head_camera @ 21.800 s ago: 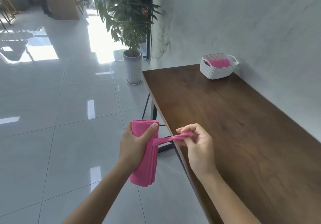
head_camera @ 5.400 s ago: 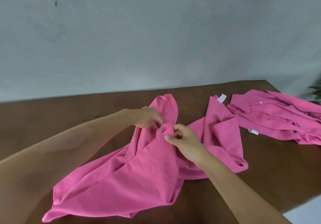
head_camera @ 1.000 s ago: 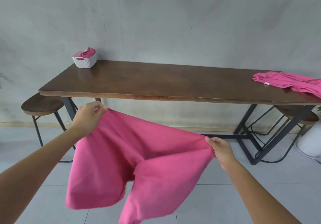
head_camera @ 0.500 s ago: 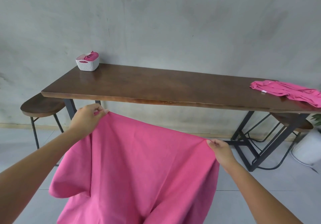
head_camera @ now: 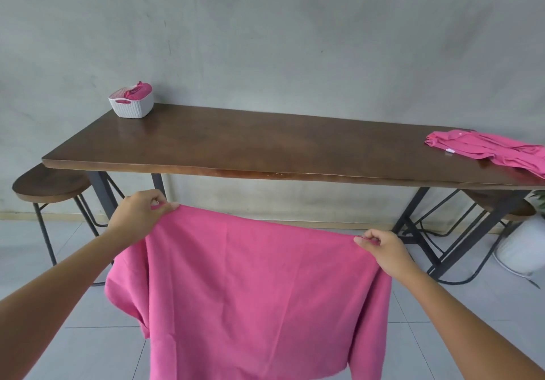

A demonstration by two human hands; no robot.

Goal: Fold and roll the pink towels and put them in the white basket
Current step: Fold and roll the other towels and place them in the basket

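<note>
A large pink towel point(head_camera: 259, 291) hangs spread out in the air in front of the table. My left hand point(head_camera: 138, 213) pinches its top left corner and my right hand point(head_camera: 383, 247) pinches its top right corner, so the top edge is stretched between them. Its lower part hangs out of view at the bottom. The white basket point(head_camera: 131, 107) stands at the far left end of the brown table point(head_camera: 250, 146), with rolled pink towels point(head_camera: 138, 90) inside. A pile of loose pink towels point(head_camera: 486, 149) lies at the table's right end.
A round wooden stool point(head_camera: 50, 185) stands under the table's left end and another stool point(head_camera: 507, 205) under the right end. A white plant pot point(head_camera: 522, 247) sits on the floor at the right. A grey wall backs the table; the floor is tiled.
Over the last second the towel has opened out flat and hangs straighter. My hands have spread its top edge taut and the view has moved slightly closer to the table.
</note>
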